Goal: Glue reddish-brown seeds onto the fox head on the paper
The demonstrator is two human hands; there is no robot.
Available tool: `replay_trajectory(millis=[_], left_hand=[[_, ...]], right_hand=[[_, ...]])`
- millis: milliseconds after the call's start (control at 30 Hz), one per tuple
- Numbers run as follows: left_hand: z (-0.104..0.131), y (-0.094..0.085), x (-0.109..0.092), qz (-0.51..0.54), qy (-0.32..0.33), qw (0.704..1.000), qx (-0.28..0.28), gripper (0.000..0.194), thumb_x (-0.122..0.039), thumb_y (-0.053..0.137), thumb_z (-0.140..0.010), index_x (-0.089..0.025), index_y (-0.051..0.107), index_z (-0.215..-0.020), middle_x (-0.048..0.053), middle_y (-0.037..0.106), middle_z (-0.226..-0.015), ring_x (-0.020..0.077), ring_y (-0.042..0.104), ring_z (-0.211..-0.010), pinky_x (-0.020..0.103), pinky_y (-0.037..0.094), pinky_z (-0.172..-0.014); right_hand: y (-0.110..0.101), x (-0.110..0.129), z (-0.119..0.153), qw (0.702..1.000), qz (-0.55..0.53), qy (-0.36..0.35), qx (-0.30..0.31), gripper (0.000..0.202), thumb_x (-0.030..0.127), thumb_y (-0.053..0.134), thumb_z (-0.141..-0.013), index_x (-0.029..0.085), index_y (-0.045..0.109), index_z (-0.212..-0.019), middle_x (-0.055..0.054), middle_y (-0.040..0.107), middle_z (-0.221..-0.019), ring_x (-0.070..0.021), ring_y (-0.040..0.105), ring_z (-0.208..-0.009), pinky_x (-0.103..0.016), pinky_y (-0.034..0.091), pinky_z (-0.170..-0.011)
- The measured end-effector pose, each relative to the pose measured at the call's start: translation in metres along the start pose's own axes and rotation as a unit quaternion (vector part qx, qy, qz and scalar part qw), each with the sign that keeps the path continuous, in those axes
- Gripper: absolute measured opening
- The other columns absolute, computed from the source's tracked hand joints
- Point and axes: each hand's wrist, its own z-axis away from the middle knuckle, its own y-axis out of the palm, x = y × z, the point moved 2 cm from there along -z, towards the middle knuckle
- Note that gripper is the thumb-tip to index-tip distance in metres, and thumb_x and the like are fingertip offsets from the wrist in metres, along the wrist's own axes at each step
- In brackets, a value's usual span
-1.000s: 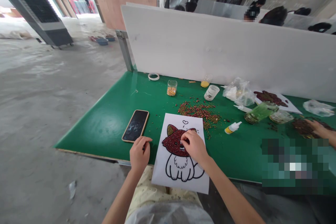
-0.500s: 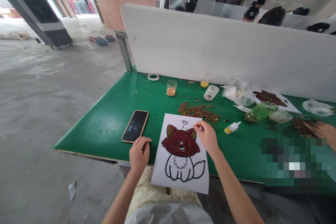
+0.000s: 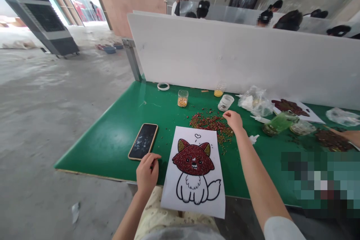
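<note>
A white sheet with a fox drawing (image 3: 194, 172) overhangs the table's front edge; red beans fill the fox's head and green ones its ears, while the body is bare outline. My right hand (image 3: 234, 120) is closed in a pinch at the right side of the loose red and green bean pile (image 3: 210, 123); anything between its fingertips is too small to make out. Left of the sheet, my left hand (image 3: 148, 168) rests on the table edge with fingers curled, just below a phone (image 3: 143, 141). Whether it holds anything is hidden.
On the green table (image 3: 107, 138) stand a cup of corn kernels (image 3: 182, 98), a tipped clear cup (image 3: 225, 102), a tape roll (image 3: 163, 86), plastic bags (image 3: 255, 101) and a green jar (image 3: 281, 123). A co-worker's hand (image 3: 345, 135) is at the far right. A white panel (image 3: 225, 52) stands behind.
My right hand has moved from the fox's right ear up and right to the bean pile. My left hand has barely moved. The view has shifted slightly.
</note>
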Motion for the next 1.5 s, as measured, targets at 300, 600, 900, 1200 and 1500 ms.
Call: replay_trajectory(millis=[300, 600, 900, 1200, 1500], left_hand=[[0.000, -0.001, 0.005, 0.015, 0.004, 1.000, -0.015, 0.020, -0.016, 0.042, -0.084, -0.019, 0.061, -0.077, 0.002, 0.063, -0.079, 0.0138, 0.059, -0.072, 0.023, 0.045, -0.066], [-0.001, -0.001, 0.004, 0.014, 0.005, 1.000, -0.015, 0.020, -0.017, 0.043, -0.084, -0.019, 0.061, -0.077, 0.002, 0.064, -0.079, 0.0145, 0.059, -0.075, 0.024, 0.046, -0.069], [-0.001, -0.002, 0.004, 0.011, 0.003, 1.000, -0.017, 0.020, -0.017, 0.043, -0.083, -0.019, 0.061, -0.075, 0.003, 0.064, -0.078, 0.0147, 0.060, -0.074, 0.024, 0.046, -0.067], [-0.002, -0.002, 0.002, 0.014, 0.005, 1.000, -0.017, 0.021, -0.017, 0.042, -0.084, -0.019, 0.061, -0.075, 0.003, 0.064, -0.077, 0.0146, 0.060, -0.073, 0.024, 0.047, -0.066], [-0.001, -0.001, 0.003, 0.016, 0.008, 1.000, -0.021, 0.020, -0.016, 0.043, -0.082, -0.019, 0.061, -0.074, 0.003, 0.064, -0.078, 0.0147, 0.060, -0.074, 0.024, 0.047, -0.067]], right_hand=[[0.012, 0.007, -0.031, 0.997, 0.069, -0.024, 0.039, 0.015, 0.018, 0.055, -0.079, 0.021, 0.070, -0.078, -0.005, 0.069, -0.086, -0.0183, 0.058, -0.076, -0.025, 0.033, -0.057], [0.026, 0.011, -0.028, 0.992, 0.095, -0.075, 0.048, 0.029, 0.014, 0.045, -0.086, 0.024, 0.069, -0.096, -0.005, 0.068, -0.104, -0.0199, 0.059, -0.088, -0.027, 0.039, -0.066], [0.038, 0.042, -0.027, 0.977, 0.110, -0.182, 0.024, 0.014, 0.019, 0.054, -0.085, 0.021, 0.068, -0.084, -0.006, 0.063, -0.089, -0.0205, 0.054, -0.090, -0.028, 0.037, -0.073], [0.044, 0.059, -0.030, 0.964, 0.132, -0.231, 0.026, 0.014, 0.019, 0.055, -0.086, 0.020, 0.068, -0.080, -0.007, 0.060, -0.087, -0.0214, 0.050, -0.087, -0.030, 0.034, -0.071], [0.054, 0.058, -0.030, 0.964, 0.150, -0.218, 0.038, 0.017, 0.015, 0.052, -0.087, 0.016, 0.066, -0.078, -0.010, 0.061, -0.087, -0.0226, 0.050, -0.087, -0.031, 0.034, -0.073]])
